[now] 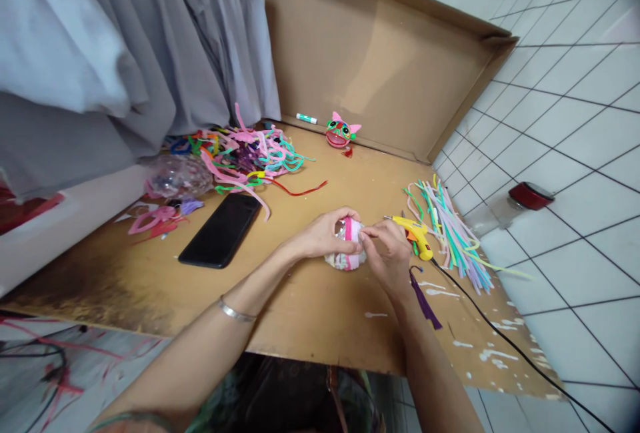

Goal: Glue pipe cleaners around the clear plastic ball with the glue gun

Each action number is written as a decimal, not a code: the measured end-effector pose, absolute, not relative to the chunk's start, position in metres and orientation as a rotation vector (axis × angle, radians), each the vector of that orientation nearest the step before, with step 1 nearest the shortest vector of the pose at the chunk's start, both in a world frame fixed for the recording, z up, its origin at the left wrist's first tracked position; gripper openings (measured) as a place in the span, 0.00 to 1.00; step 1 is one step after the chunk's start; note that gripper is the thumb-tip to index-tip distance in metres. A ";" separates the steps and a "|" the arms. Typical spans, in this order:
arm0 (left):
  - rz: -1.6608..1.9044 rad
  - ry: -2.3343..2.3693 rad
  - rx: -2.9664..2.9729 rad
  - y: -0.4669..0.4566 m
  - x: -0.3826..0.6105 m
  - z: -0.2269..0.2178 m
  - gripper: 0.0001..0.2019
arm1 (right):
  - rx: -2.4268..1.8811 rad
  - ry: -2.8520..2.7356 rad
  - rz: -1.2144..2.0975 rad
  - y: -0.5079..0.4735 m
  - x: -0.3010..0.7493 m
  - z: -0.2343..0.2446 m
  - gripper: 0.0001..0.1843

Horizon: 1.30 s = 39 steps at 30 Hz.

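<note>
From my end I had a small rounded wrapped piece (pixel 354 260), banded in pink and white over a pale, partly clear surface, sitting between the two hands at the tabletop (pixel 320 316); whether its underside touched the wood I couldn't tell. The left hand (pixel 325 234) curled around its left side, fingers over the top and thumb across the face nearest me, gripping it. The right hand (pixel 389 251) met its right edge with thumb and fingertips drawn together, pinching there; whether a loose strand lay between them was too small for me to make out. Just right of the wrapped piece, past the right hand, I saw a yellow glue gun (pixel 416 231), its black cord (pixel 483 307) trailing off to the near right. A purple tassel (pixel 425 301) lay to the piece's right and nearer me, and a bundle of pastel fuzzy stems (pixel 453 236) farther right beyond the gun. A black phone (pixel 220 231) rested well to its left, with a tangled heap of coloured stems (pixel 257 151) beyond that. Straight beyond the piece, near the cardboard panel (pixel 350 53), I had a pink-eared figure (pixel 340 131) with a green-and-white tube (pixel 307 118) on its left.
</note>
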<state>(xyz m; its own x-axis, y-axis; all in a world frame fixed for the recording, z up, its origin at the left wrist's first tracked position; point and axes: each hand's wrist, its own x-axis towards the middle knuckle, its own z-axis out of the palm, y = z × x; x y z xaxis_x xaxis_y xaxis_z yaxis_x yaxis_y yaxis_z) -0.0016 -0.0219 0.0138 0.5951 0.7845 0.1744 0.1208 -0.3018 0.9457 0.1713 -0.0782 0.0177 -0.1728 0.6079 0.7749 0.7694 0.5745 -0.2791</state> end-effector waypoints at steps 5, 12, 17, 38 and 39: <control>0.790 0.730 1.788 -0.021 -0.002 0.015 0.22 | -1.096 -1.884 -0.186 -0.079 0.171 0.020 0.07; 0.758 0.730 1.753 -0.021 -0.004 0.014 0.24 | -1.099 -1.893 -0.097 -0.080 0.170 0.020 0.08; 0.743 0.723 1.726 -0.023 -0.004 0.016 0.25 | -1.083 -1.881 -0.021 -0.080 0.169 0.018 0.07; 0.767 0.726 1.856 -0.018 -0.009 0.008 0.28 | -1.077 -1.829 0.078 -0.078 0.168 0.014 0.08; 0.782 0.733 1.876 -0.018 -0.009 0.007 0.28 | -1.076 -1.825 0.084 -0.077 0.168 0.013 0.08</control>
<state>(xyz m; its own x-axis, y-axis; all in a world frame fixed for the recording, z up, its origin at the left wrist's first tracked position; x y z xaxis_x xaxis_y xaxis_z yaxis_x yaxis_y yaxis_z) -0.0093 -0.0181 0.0072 0.6166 0.7595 0.2072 0.1578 -0.3771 0.9126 0.1680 -0.0774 0.0132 -0.1299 0.6989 0.7034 0.6313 0.6053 -0.4848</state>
